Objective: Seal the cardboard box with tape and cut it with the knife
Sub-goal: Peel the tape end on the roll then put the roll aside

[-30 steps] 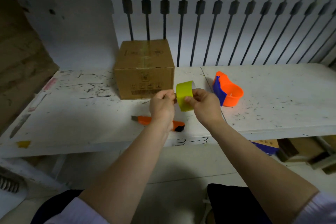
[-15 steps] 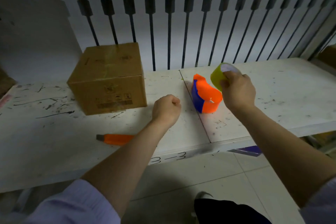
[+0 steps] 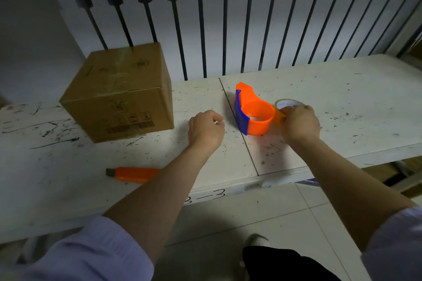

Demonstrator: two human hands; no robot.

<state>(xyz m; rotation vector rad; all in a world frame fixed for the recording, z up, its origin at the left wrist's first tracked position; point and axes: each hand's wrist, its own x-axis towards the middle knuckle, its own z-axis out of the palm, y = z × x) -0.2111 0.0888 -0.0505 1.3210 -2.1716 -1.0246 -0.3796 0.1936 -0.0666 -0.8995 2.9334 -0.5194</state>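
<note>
The fingers (image 3: 288,112) of the right hand (image 3: 299,124) are curled tight around a yellow roll of tape (image 3: 288,105), pinching its near edge while the roll stands just to the right of an orange and blue tape dispenser (image 3: 252,113), touching or almost touching its round orange ring; whether the roll rests on the table cannot be told. The left hand (image 3: 206,130) is closed into a loose fist with nothing seen in it, knuckles up, over the white table (image 3: 342,102) between the dispenser and the cardboard box (image 3: 121,96). The box sits closed at the back left of the table, near the wall of dark vertical bars (image 3: 201,18), with a printed label on its front face. An orange knife (image 3: 132,174) lies flat near the front edge of the table, to the left of the left forearm, its grey tip pointing left and its other end hidden by the arm. The table top is scuffed with dark marks, and a seam runs across it just left of the dispenser. Both arms come out of pale lilac sleeves (image 3: 91,255)
</note>
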